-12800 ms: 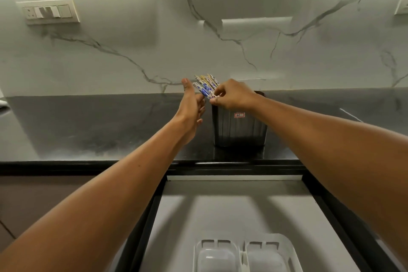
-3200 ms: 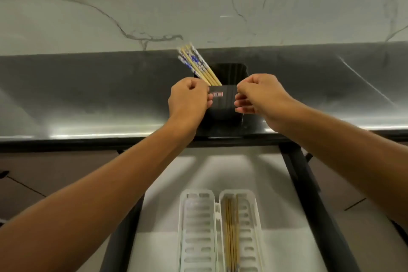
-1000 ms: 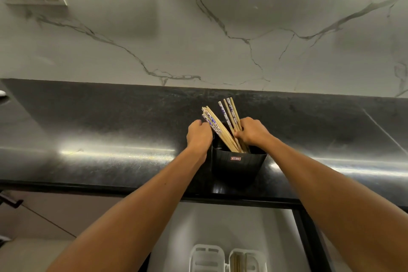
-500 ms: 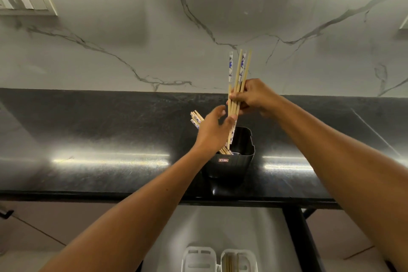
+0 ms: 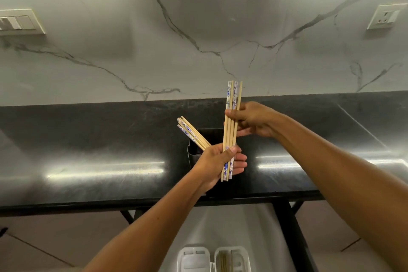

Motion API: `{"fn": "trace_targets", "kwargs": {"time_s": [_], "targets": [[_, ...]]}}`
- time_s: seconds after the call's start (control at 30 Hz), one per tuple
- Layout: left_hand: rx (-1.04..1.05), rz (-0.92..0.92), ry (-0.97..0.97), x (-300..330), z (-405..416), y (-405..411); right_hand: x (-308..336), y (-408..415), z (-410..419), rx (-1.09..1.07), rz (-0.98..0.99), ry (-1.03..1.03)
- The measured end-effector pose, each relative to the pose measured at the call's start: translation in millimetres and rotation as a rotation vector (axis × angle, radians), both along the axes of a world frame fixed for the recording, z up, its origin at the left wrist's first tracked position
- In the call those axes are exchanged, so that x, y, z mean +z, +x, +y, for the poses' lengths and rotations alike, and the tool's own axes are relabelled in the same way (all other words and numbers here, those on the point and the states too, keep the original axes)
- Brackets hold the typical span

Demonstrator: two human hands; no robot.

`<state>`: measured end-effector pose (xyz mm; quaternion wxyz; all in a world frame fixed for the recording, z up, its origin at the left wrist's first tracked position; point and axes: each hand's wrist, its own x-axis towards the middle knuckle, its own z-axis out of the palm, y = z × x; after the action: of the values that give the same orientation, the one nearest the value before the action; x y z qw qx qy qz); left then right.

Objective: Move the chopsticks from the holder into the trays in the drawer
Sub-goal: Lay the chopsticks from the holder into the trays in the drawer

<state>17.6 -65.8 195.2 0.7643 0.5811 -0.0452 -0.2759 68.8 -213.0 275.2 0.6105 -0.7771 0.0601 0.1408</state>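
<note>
A bundle of wooden chopsticks (image 5: 231,130) with blue-and-white patterned ends stands almost upright in the air above the black holder (image 5: 194,152). My right hand (image 5: 254,120) grips the bundle near its top, and my left hand (image 5: 218,162) holds it near its lower end. A second group of chopsticks (image 5: 191,133) leans to the left out of the holder, partly hidden behind my left hand. Two white trays (image 5: 194,258) lie in the open drawer at the bottom edge; the right tray (image 5: 241,257) has chopsticks in it.
The holder stands on a glossy black counter (image 5: 88,150) against a marble wall. A switch plate (image 5: 19,22) is on the wall at the left and a socket (image 5: 385,16) at the right. The open drawer (image 5: 240,227) has a pale floor and dark side rails.
The bundle has come fully clear of the holder and sits lower and nearer to me. My left hand has closed around its lower end.
</note>
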Motion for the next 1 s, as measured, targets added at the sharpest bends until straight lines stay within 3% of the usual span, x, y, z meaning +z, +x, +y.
{"fn": "trace_targets", "kwargs": {"time_s": [0.13,0.33,0.47,0.6,0.83,1.0], "targets": [[-0.025,-0.014,0.005,-1.3,1.7,-3.3,23.0,0.9,-9.5,-0.107,-0.139,0.077],[-0.054,-0.04,0.022,-1.2,8.9,-5.1,51.7,1.7,-11.2,-0.189,-0.236,0.035],[-0.029,-0.009,0.068,-9.4,15.5,-7.7,79.9,-2.3,-20.5,-0.376,-0.527,-0.01],[0.113,0.091,-0.013,-8.4,15.3,-0.4,94.0,-17.0,-19.6,-0.506,-0.828,-0.046],[0.31,0.139,-0.283,28.0,5.7,29.7,14.2,-60.3,17.3,-0.405,-0.693,-0.107],[0.307,0.108,-0.322,29.5,4.2,30.6,-59.9,-87.3,40.7,-0.408,-0.596,-0.239]]}}
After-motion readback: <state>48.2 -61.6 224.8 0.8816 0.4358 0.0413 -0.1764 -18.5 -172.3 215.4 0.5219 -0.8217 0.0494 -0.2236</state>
